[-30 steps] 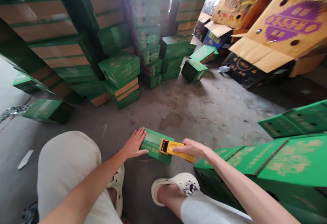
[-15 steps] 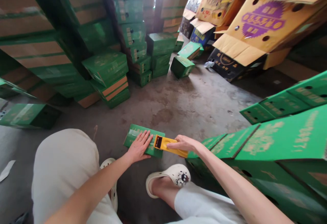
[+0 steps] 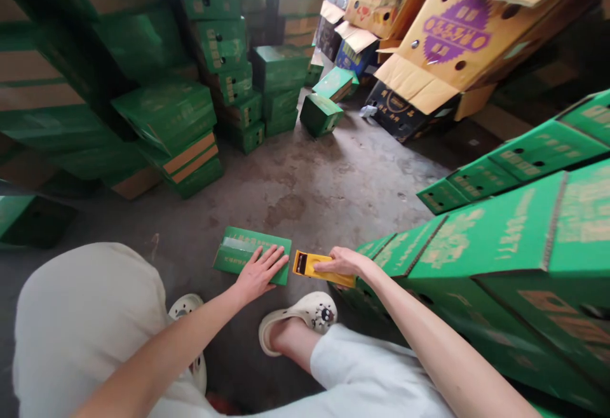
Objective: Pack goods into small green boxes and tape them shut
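Withdrawn rightward, yellow tool (image 3: 318,265) points left toward box (image 3: 248,251).

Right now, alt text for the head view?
Left hand presses flat on a small flat green cardboard box on the concrete floor; right hand holds a yellow plastic tape dispenser beside it. Stacked green cartons surround.

The left hand (image 3: 260,272) lies flat over the near right corner of the small green box (image 3: 248,254), hiding that part of its lid. The right hand (image 3: 344,262) covers the rear of the yellow tool (image 3: 314,264), so its grip there cannot be made out. Print on the box lid is too small to read. The stacked green cartons (image 3: 500,259) run off the right edge.
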Available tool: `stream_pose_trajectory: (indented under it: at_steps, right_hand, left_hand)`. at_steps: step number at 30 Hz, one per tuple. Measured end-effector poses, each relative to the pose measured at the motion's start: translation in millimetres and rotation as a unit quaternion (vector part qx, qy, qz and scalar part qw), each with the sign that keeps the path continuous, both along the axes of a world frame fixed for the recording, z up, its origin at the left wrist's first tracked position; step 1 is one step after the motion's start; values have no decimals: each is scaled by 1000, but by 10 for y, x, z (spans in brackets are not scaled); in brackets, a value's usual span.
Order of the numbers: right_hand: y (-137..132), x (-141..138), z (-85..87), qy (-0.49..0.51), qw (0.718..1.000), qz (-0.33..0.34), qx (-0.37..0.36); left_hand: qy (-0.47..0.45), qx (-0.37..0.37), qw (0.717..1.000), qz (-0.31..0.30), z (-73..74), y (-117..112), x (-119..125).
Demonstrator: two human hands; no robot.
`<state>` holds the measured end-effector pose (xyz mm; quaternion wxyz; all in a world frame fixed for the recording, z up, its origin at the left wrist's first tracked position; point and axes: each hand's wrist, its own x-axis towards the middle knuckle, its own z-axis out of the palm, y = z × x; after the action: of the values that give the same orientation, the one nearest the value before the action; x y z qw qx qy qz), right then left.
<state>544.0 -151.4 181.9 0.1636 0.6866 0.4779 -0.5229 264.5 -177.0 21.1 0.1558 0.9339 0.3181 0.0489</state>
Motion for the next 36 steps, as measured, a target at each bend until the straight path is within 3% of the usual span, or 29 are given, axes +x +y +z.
stream_pose_trajectory:
  at_steps: [4, 8, 10, 14, 17, 21, 24, 26, 29, 33, 36]
  right_hand:
    - [-96, 7, 283, -4, 999, 20, -31]
    - [-314, -15, 577, -76, 993, 78, 38]
    - [-370, -43, 641, -147, 979, 121, 71]
    - [-242, -193, 490, -226, 963, 136, 57]
    - [-31, -435, 183, -211, 970, 118, 38]
    - [94, -794, -252, -184, 973, 116, 71]
    - [44, -833, -412, -192, 974, 94, 76]
    - [18, -737, -399, -210, 971, 77, 86]
    - [53, -549, -245, -238, 960, 60, 133]
    - [136, -418, -4, -249, 951, 28, 180]
    - [131, -399, 74, -248, 948, 7, 198]
  left_hand:
    - [-2, 13, 1000, -3, 30, 2, -33]
    - [7, 35, 999, -14, 72, 3, -76]
    - [9, 40, 999, -13, 70, 1, -90]
    - [9, 47, 999, -6, 42, -28, -88]
    - [6, 53, 999, -7, 29, -53, -73]
    - [1, 52, 999, -6, 23, -53, -63]
    - [-1, 48, 999, -7, 20, -62, -52]
    - [3, 42, 999, -11, 25, -77, -44]
    - [23, 26, 999, 9, 54, -47, -59]
    - [73, -26, 992, 95, 150, 201, -180]
    - [98, -61, 990, 85, 252, 402, -287]
